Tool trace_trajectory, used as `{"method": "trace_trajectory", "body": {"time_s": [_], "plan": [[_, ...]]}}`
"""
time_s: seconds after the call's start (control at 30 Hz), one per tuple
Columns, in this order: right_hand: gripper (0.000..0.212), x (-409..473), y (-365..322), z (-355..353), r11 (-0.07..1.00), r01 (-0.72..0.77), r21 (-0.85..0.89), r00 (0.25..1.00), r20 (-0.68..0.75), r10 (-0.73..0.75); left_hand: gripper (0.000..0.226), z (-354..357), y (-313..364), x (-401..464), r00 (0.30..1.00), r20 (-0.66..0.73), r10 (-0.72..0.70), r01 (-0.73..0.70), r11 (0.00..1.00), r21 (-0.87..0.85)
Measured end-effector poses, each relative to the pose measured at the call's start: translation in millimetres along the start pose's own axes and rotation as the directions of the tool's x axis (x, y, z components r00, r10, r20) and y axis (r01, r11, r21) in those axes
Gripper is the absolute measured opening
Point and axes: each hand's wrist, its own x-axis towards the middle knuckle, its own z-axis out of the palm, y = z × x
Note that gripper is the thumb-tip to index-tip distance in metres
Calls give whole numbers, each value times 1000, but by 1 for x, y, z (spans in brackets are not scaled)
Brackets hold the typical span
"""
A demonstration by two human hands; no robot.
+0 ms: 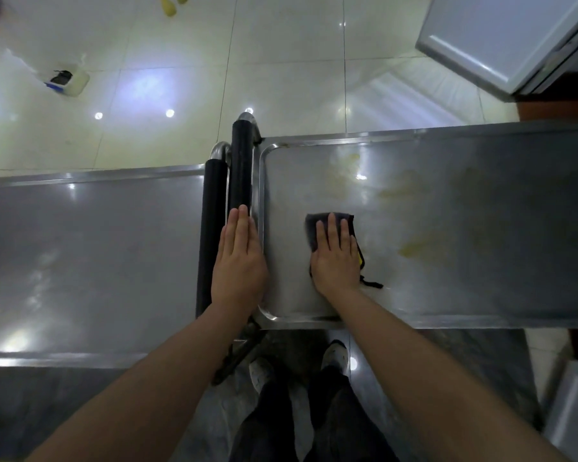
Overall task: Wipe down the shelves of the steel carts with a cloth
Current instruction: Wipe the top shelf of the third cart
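Note:
Two steel carts stand side by side below me. My right hand (335, 258) lies flat with straight fingers on a dark grey cloth (314, 225), pressing it onto the top shelf of the right cart (464, 228) near its left end. Yellowish stains (411, 250) mark that shelf to the right of the cloth. My left hand (239, 261) rests flat, fingers straight, on the right cart's black padded handle (242, 165) and its left rim. The left cart's top shelf (90, 255) lies beside it, with its own black handle (211, 228).
Glossy white floor tiles lie beyond the carts. A pale plastic container (72, 78) sits on the floor at far left. A white cabinet door (501, 38) juts in at top right. My feet (334, 355) stand between the carts' near edges.

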Motion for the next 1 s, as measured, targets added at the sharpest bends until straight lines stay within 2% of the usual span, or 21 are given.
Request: {"method": "trace_trajectory", "body": {"time_s": [0.2, 0.33, 0.43, 0.63, 0.8, 0.93, 1.0], "plan": [[74, -98, -3, 23, 999, 36, 18, 999, 26, -36, 67, -6, 3, -1, 1000, 31, -4, 5, 1000, -12], [73, -110, 15, 20, 995, 93, -24, 995, 49, -92, 69, -9, 6, -2, 999, 48, 1, -1, 1000, 1], [74, -108, 40, 15, 997, 43, -61, 997, 63, -39, 68, -9, 7, -2, 998, 56, -7, 6, 1000, 18], [61, -59, 50, -2, 998, 11, -58, 998, 68, -7, 67, -7, 5, -1, 998, 60, -12, 11, 1000, 28], [62, 18, 42, -26, 998, -67, 17, 996, 66, 66, 60, -4, 3, 2, 999, 43, -12, 11, 1000, 22], [60, 32, 58, -31, 1000, 19, -19, 998, 66, -17, 65, -3, 2, 2, 999, 38, 3, -5, 999, 41], [60, 31, 73, -34, 999, -5, -39, 1000, 28, 6, 63, -3, 2, 1, 999, 34, 1, -2, 999, 45]]}}
